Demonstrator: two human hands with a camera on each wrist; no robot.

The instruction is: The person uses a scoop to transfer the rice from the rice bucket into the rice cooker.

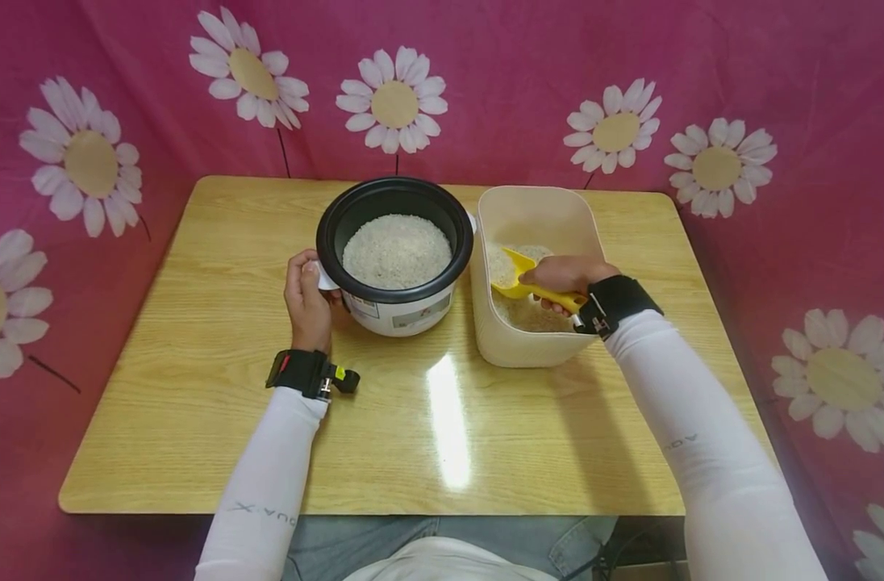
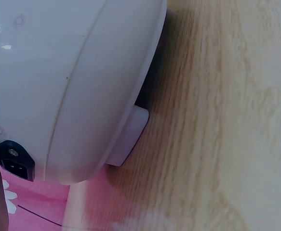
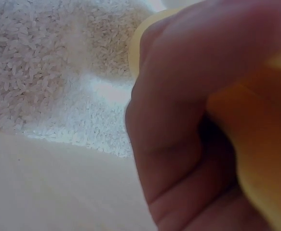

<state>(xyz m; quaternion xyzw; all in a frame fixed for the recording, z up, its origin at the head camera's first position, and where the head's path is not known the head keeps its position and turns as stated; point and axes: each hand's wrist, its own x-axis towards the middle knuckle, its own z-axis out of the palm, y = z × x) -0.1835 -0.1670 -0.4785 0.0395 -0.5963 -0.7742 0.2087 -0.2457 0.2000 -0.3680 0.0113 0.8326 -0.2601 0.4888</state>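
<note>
A white rice cooker point(image 1: 422, 316) with a black rim stands near the table's middle, holding a mound of white rice point(image 1: 397, 252). At its left side my left hand point(image 1: 308, 303) grips the white side handle point(image 1: 326, 277), thumb on top. The left wrist view shows the cooker's lower body point(image 2: 87, 91) and a black power socket point(image 2: 16, 161). Inside a cream bin point(image 1: 518, 349) right of the cooker, my right hand point(image 1: 561, 276) grips a yellow scoop point(image 1: 512, 282) by its handle. The scoop's blade carries rice, and more loose rice point(image 3: 34, 62) lies around it in the bin.
The wooden table point(image 1: 195, 387) has rounded corners. A pink cloth point(image 1: 500, 73) with white daisies surrounds it at the back and sides. The bin's tall walls enclose the scoop, and the bin stands close beside the cooker.
</note>
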